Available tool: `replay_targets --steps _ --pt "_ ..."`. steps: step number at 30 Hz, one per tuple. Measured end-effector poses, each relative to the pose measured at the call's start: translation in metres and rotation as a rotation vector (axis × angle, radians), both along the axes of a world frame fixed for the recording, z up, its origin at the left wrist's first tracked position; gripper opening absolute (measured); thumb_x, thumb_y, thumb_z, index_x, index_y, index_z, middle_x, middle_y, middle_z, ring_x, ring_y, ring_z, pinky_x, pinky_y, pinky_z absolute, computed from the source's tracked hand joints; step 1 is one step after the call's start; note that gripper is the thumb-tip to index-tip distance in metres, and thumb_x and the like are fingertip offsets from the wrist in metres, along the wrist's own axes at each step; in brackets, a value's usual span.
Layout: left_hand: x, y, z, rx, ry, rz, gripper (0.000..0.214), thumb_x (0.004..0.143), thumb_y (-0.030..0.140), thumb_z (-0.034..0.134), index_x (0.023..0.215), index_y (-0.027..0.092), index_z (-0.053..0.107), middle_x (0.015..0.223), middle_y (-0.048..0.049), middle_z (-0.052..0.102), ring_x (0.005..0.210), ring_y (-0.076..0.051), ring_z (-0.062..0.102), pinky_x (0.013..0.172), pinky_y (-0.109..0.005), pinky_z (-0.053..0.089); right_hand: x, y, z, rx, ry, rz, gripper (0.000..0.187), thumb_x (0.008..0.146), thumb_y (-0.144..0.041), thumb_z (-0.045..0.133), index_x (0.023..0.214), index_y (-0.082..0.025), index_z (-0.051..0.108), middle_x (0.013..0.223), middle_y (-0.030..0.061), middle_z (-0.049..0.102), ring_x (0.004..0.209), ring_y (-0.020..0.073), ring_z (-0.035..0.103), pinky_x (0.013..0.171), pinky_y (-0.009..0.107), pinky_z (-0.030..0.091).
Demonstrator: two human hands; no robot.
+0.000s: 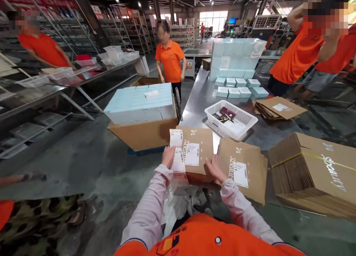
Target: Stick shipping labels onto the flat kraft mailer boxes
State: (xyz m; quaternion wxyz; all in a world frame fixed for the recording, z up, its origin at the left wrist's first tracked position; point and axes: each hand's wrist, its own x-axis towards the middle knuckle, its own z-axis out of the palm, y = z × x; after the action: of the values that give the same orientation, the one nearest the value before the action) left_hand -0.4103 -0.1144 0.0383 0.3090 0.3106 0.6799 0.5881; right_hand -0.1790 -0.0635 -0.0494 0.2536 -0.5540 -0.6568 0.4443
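At lower centre of the frame, a small cardboard box [196,152] is held between both hands, its long axis running away from the wearer. The left hand [168,156] is closed on a label strip [177,152] at the box's left edge; the right hand [214,169] lies open against its right side, equally near. "Beauty" is legible on the flat cartons [319,167] at right; the label print is too small to read.

This is a warehouse packing floor: long storage racks [122,30] run back at eleven o'clock under a high roof with strip lights. A steel bench [200,96] carries pale blue boxes [236,57] at one o'clock, flattened cartons [314,170] stack at three o'clock, and workers in orange shirts [170,59] stand around.
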Motion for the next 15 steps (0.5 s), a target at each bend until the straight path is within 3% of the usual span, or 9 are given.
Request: replay_targets --steps 2,4,6,8,10,11,13,15 --pt "0.009 -0.002 0.011 0.008 -0.033 0.007 0.039 0.072 0.050 0.068 0.085 0.013 0.067 0.098 -0.0185 0.072 0.097 -0.029 0.065 0.087 -0.041 0.049 0.012 -0.003 0.015 0.042 0.072 -0.037 0.097 0.075 -0.077 0.042 0.143 -0.008 0.034 0.155 0.0231 0.023 0.148 0.0332 0.010 0.119 0.053 0.014" --pt "0.025 -0.008 0.027 0.022 -0.114 -0.049 0.046 0.072 0.057 0.066 0.085 0.013 0.067 0.097 -0.0170 0.072 0.092 -0.029 0.067 0.083 -0.041 0.051 0.044 -0.004 0.028 0.132 0.191 -0.147 0.087 0.078 -0.071 0.044 0.141 -0.010 0.039 0.148 0.0217 0.037 0.142 0.0306 0.032 0.116 0.050 0.028" --pt "0.043 -0.016 0.044 0.053 -0.253 -0.176 0.050 0.070 0.060 0.066 0.086 0.013 0.068 0.094 -0.0152 0.073 0.086 -0.029 0.068 0.078 -0.040 0.053 0.095 -0.004 0.036 0.203 0.276 -0.316 0.082 0.075 -0.066 0.053 0.136 -0.012 0.045 0.138 0.0202 0.051 0.127 0.0295 0.051 0.108 0.047 0.041" --pt "0.060 -0.028 0.056 0.090 -0.387 -0.293 0.047 0.069 0.057 0.070 0.088 0.014 0.068 0.093 -0.0132 0.073 0.082 -0.027 0.068 0.075 -0.038 0.054 0.153 -0.001 0.037 0.219 0.234 -0.455 0.082 0.069 -0.064 0.059 0.133 -0.013 0.050 0.131 0.0190 0.057 0.118 0.0301 0.058 0.102 0.047 0.047" --pt "0.073 -0.042 0.058 0.102 -0.455 -0.313 0.044 0.068 0.051 0.074 0.093 0.016 0.066 0.091 -0.0102 0.073 0.078 -0.025 0.068 0.072 -0.036 0.054 0.197 0.001 0.036 0.187 0.102 -0.501 0.081 0.066 -0.063 0.060 0.132 -0.016 0.053 0.130 0.0197 0.057 0.116 0.0313 0.059 0.096 0.047 0.049" --pt "0.078 -0.049 0.054 0.093 -0.469 -0.296 0.044 0.067 0.049 0.076 0.095 0.017 0.064 0.089 -0.0084 0.072 0.075 -0.023 0.067 0.070 -0.035 0.053 0.208 0.000 0.037 0.168 0.030 -0.502 0.082 0.064 -0.063 0.062 0.131 -0.016 0.054 0.129 0.0213 0.057 0.115 0.0329 0.059 0.094 0.048 0.050" --pt "0.090 -0.063 0.041 0.053 -0.480 -0.263 0.045 0.064 0.049 0.077 0.095 0.019 0.063 0.084 -0.0056 0.071 0.070 -0.021 0.066 0.066 -0.033 0.053 0.201 -0.006 0.042 0.119 -0.064 -0.425 0.087 0.055 -0.061 0.070 0.126 -0.013 0.057 0.126 0.0250 0.057 0.110 0.0365 0.059 0.088 0.051 0.051" --pt "0.102 -0.075 0.024 0.023 -0.444 -0.271 0.043 0.064 0.049 0.076 0.091 0.018 0.065 0.081 -0.0048 0.070 0.069 -0.021 0.065 0.064 -0.033 0.053 0.163 -0.021 0.053 0.034 0.001 -0.150 0.090 0.048 -0.059 0.077 0.123 -0.012 0.059 0.119 0.0234 0.060 0.103 0.0362 0.061 0.084 0.052 0.052"
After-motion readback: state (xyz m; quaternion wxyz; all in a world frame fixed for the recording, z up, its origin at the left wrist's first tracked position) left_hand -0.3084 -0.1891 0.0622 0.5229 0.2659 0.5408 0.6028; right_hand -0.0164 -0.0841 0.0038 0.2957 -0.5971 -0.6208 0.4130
